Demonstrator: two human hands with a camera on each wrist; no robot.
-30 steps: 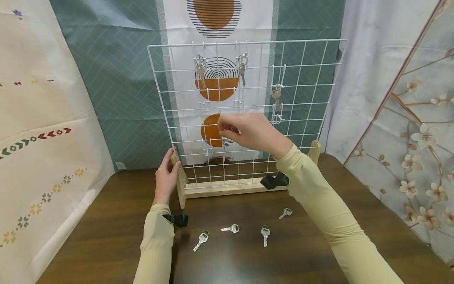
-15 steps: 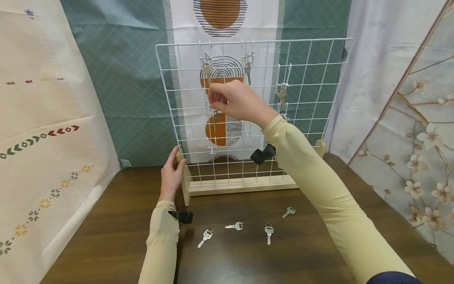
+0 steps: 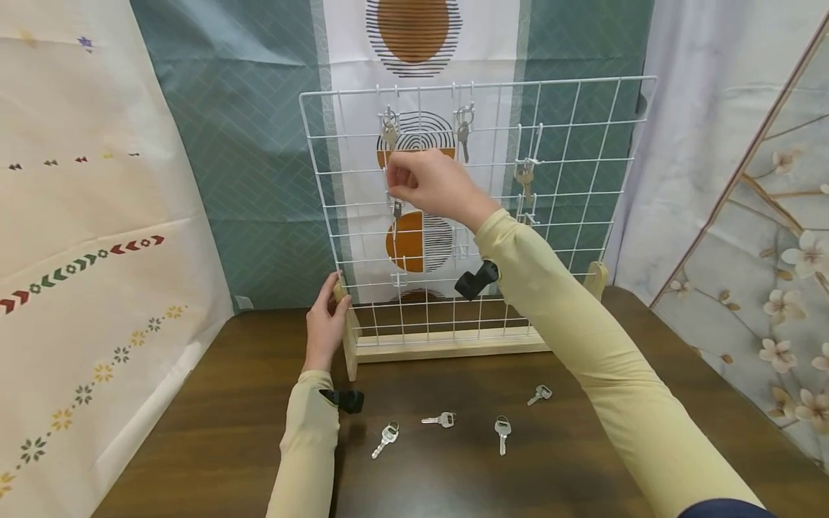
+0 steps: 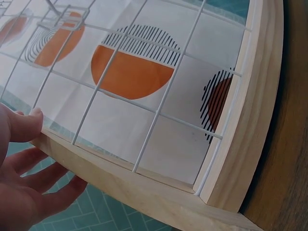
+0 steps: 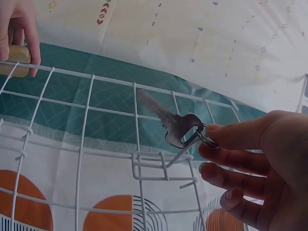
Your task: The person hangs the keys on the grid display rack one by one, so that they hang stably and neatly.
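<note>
My right hand (image 3: pixel 434 180) pinches the ring (image 5: pixel 208 138) of a silver key (image 5: pixel 182 128) between thumb and forefinger, before the white wire grid (image 3: pixel 583 80). The prong of a white wire hook (image 5: pixel 156 178) reaches to the ring; whether it passes through is unclear. In the head view the key (image 3: pixel 397 211) hangs below the fingertips. My left hand (image 3: pixel 326 324) grips the left upright of the wooden stand (image 3: pixel 350 345), its thumb in front and its fingers behind, as the left wrist view shows. Three keys hang on other hooks: a left key (image 3: pixel 390 135), a middle key (image 3: pixel 463 134) and a right key (image 3: pixel 526 180).
Several loose keys lie on the brown table (image 3: pixel 259 403) before the stand, among them one key (image 3: pixel 386 439) at left and another key (image 3: pixel 540 394) at right. Lower hooks (image 3: pixel 399 279) hang on the grid. Patterned cloths (image 3: pixel 259 180) surround the table.
My right hand has moved up and left across the grid to a hook with the key, then held nearly still. My left hand stays on the stand. The head view has shifted slightly.
</note>
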